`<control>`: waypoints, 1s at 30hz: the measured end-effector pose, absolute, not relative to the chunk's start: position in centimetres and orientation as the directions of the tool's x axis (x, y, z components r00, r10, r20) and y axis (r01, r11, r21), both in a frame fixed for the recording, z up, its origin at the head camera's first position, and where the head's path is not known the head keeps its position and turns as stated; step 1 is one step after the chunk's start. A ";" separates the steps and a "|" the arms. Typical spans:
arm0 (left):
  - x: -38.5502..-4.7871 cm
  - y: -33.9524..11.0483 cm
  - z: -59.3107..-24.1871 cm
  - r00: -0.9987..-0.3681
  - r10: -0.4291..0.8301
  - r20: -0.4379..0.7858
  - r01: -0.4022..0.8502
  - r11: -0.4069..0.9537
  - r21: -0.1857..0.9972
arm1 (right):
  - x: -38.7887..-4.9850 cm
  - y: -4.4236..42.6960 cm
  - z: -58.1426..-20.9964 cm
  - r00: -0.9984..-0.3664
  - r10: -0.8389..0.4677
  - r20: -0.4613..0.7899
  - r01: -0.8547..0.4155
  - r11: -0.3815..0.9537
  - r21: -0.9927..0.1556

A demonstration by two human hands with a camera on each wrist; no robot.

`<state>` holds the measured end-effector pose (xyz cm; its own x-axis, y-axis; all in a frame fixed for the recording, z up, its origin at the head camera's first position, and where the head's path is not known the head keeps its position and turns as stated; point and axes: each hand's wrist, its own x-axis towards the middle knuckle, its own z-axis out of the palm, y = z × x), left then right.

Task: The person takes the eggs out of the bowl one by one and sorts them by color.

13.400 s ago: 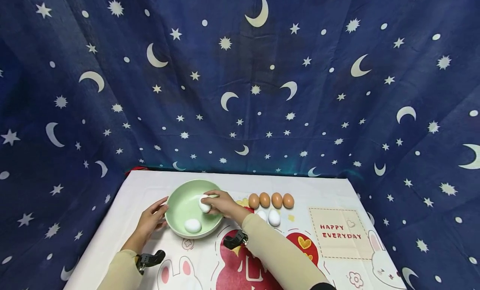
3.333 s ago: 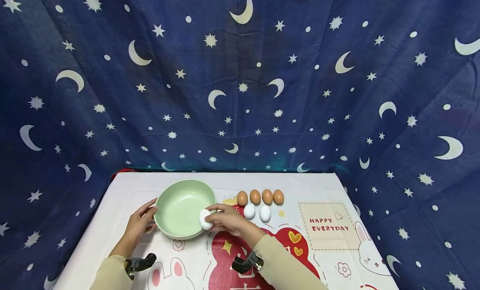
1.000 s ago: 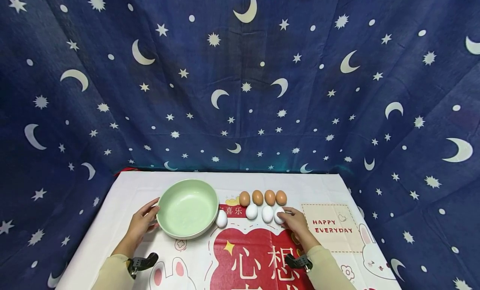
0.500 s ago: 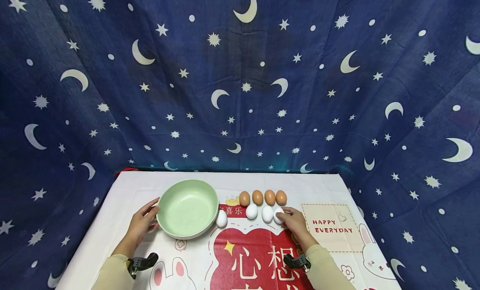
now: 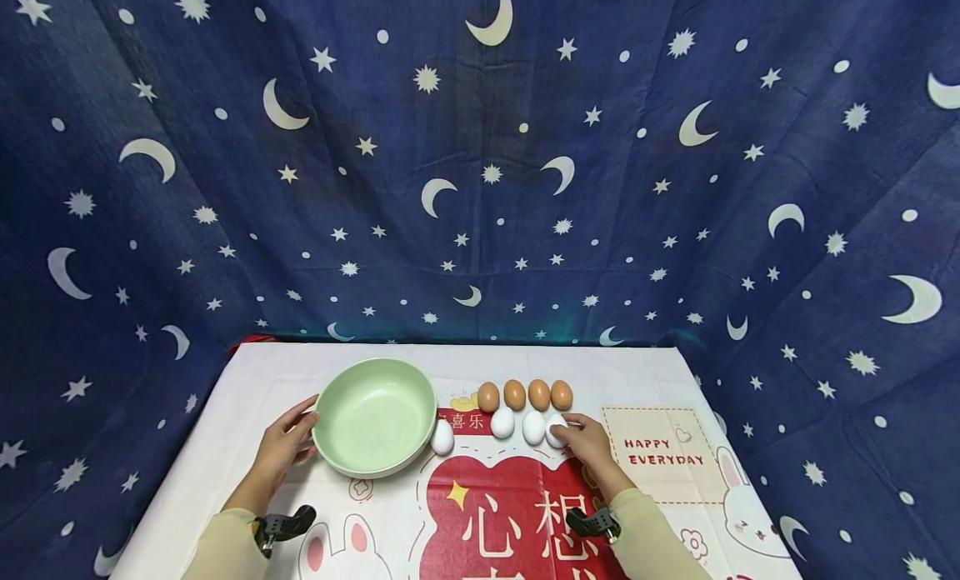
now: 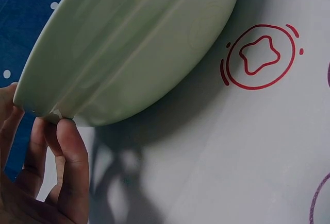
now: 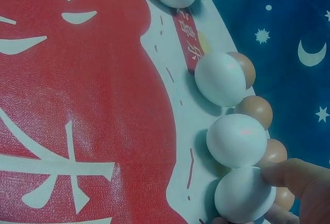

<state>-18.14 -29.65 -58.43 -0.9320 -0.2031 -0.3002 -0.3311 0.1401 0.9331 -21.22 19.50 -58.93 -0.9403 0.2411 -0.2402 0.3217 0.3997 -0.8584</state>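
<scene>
My left hand [image 5: 281,451] is at the left side of a light green bowl [image 5: 375,467], gripping its rim with bent fingers [image 6: 72,152]. On the right, my right hand [image 5: 592,447] pinches a white egg [image 7: 242,198], which stands at the right end of a short row. Beside it in that row are a middle white egg [image 5: 534,427] and a left white egg [image 5: 502,423]. Another white egg [image 5: 442,437] lies close against the bowl's right side. Behind the white row, several brown eggs [image 5: 514,395] form a line of their own, partly hidden in the right wrist view.
A printed white cloth [image 5: 285,363] covers the table, with a large red figure [image 5: 480,480] in front of the eggs. At the right is a "HAPPY EVERYDAY" square [image 5: 667,455]. A dark blue curtain [image 5: 420,255] with moons and stars surrounds the back and sides.
White eggs formerly in the bowl are out on the cloth. Since about three seconds ago, one egg was left beside the bowl and my right hand moved right to the row's end egg.
</scene>
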 end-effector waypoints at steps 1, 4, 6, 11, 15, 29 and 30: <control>-18.1 -29.7 -58.4 -0.931 -0.203 -0.302 -0.333 0.138 0.933 | -21.2 19.5 -58.9 -0.940 0.241 -0.242 0.323 0.397 -0.859; -18.2 -29.7 -58.4 -0.930 -0.204 -0.305 -0.336 0.142 0.931 | -21.3 19.5 -58.9 -0.940 0.235 -0.248 0.324 0.386 -0.864; -18.2 -29.7 -58.4 -0.931 -0.204 -0.303 -0.336 0.152 0.930 | -21.3 19.5 -58.8 -0.939 0.233 -0.253 0.327 0.381 -0.865; -18.2 -29.6 -58.3 -0.931 -0.205 -0.302 -0.337 0.164 0.927 | -21.2 19.6 -58.6 -0.942 0.217 -0.258 0.324 0.376 -0.868; -18.2 -29.5 -58.2 -0.930 -0.205 -0.307 -0.341 0.158 0.927 | -21.2 19.6 -58.6 -0.944 0.203 -0.261 0.321 0.377 -0.869; -18.1 -29.5 -58.1 -0.929 -0.204 -0.310 -0.341 0.140 0.929 | -21.4 19.7 -58.5 -0.946 0.219 -0.238 0.307 0.377 -0.874; -18.1 -29.5 -58.1 -0.929 -0.203 -0.309 -0.340 0.139 0.930 | -21.5 19.8 -58.5 -0.947 0.226 -0.230 0.303 0.383 -0.872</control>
<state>-18.10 -29.53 -58.14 -0.9290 -0.2029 -0.3094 -0.3401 0.1395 0.9300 -21.49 19.77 -58.48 -0.9467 0.2257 -0.2300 0.3034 0.3832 -0.8724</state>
